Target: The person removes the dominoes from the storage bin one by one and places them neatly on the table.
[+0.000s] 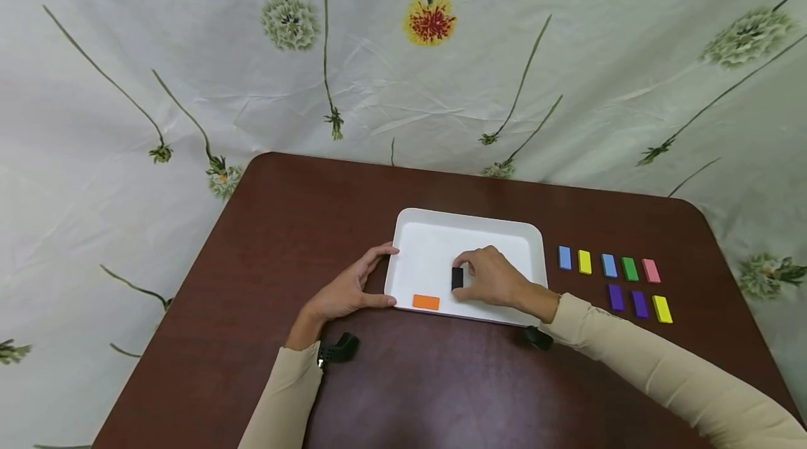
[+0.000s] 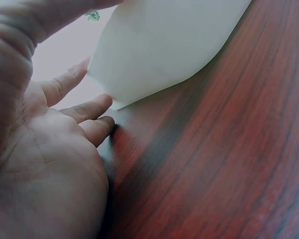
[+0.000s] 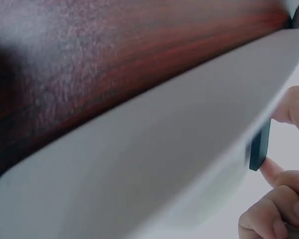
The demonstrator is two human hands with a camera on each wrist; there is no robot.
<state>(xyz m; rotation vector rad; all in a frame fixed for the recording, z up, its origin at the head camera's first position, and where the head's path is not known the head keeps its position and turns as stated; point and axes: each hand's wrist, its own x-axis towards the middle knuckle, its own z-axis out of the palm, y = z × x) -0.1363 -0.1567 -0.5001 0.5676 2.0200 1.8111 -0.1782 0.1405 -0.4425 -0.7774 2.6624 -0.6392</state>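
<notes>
My right hand (image 1: 494, 277) reaches over the front wall of a white tray (image 1: 538, 246) and pinches a black rectangular block (image 1: 457, 279) by its two ends, thumb at the near end and forefinger at the far end. The right wrist view also shows the black block (image 3: 260, 146) between the fingertips, low over the tray floor. Near the tray's front left corner lies an orange block (image 1: 426, 302). At the left side of the tray, my left hand (image 1: 345, 288) spreads its fingers and thumb apart, their tips touching the outer wall (image 2: 159, 55).
Right of the tray, small blocks lie in two rows: two blue, a yellow (image 1: 585, 262), a green (image 1: 630, 269) and a pink (image 1: 651, 270) behind; two purple and a yellow (image 1: 663, 309) in front. A flowered cloth (image 1: 378, 71) hangs behind the dark wooden table (image 1: 302, 197).
</notes>
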